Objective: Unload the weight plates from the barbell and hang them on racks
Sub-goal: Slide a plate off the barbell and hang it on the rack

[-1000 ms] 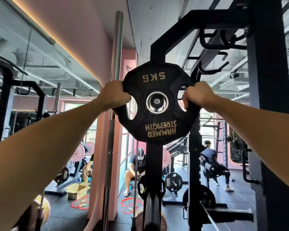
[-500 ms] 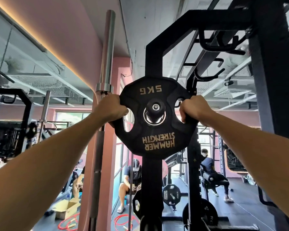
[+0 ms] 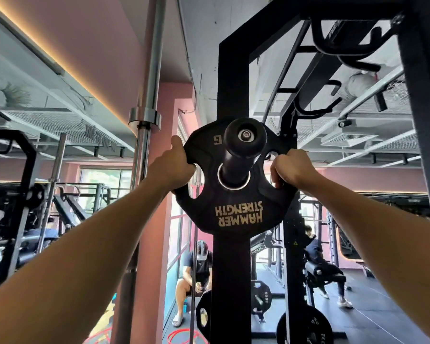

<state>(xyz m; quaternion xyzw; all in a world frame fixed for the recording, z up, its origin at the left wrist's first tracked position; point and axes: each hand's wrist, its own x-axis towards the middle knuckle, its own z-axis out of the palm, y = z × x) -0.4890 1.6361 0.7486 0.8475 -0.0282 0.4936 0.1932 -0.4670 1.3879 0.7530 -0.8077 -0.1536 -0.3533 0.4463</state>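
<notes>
Now plate [image 3: 236,194] threaded on rack peg [image 3: 245,147], peg end poking through centre hole. Your left hand [image 3: 175,167] and right hand [image 3: 292,170] both clenched through plate's grip cut-outs. This plate nearly hung: seat, then let go. Barbell's remaining load not visible; cannot tell.

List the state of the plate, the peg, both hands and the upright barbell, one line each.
weight plate: threaded on the peg, upside down, gripped on both sides
storage peg: passes through the plate's centre hole
left hand: grips the plate's left edge
right hand: grips the plate's right edge
barbell: stands upright, sleeve bare
</notes>
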